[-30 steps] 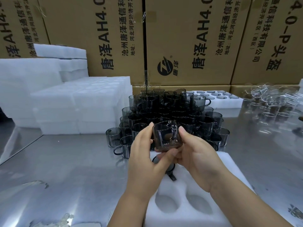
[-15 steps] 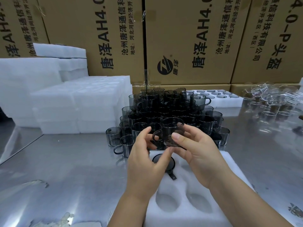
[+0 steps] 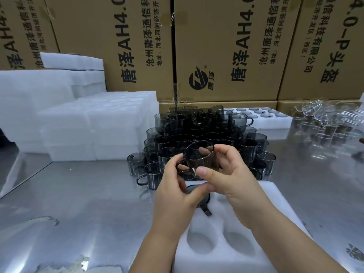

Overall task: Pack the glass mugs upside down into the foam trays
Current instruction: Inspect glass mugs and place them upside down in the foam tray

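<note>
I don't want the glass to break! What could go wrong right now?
The mug is held in the air by the fingertips of the left hand and right hand. Smooth glass might slip and hit the metal table.
It is close to the stacked pile of mugs, so a bump could topple some.
Its mouth seems to point up, so it may go into the foam tray the wrong way.
</note>
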